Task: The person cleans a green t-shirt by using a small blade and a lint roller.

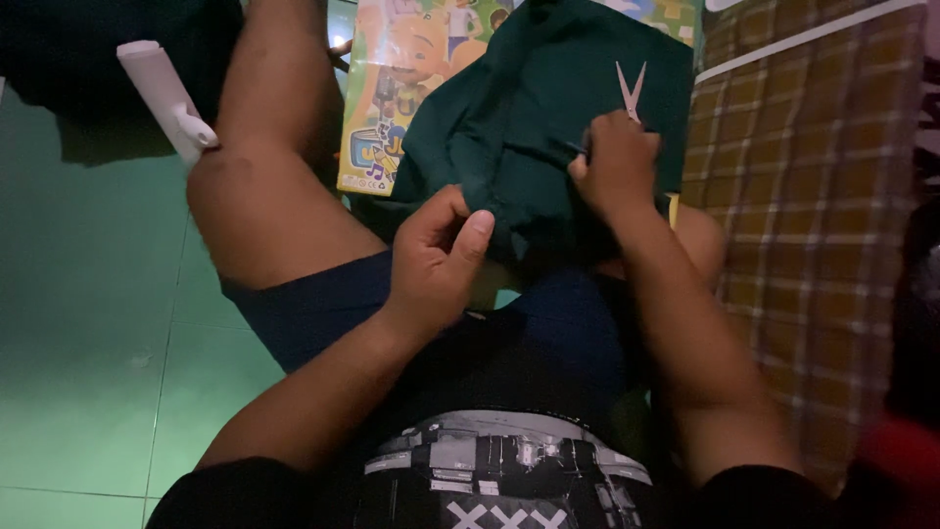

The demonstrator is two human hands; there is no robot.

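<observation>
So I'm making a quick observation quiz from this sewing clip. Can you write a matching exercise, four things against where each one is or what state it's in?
Things:
1. dark green cloth
2. small silver scissors
3. white plastic roller handle
4. colourful cartoon-printed box

Places or states:
A. lying on the green tiled floor beside the bent knee
B. blades open, held in the right hand
C. flat on the floor, partly under the cloth
D. pinched at its near edge by the left hand

Pairs: 1-D, 2-B, 3-A, 4-C
</observation>
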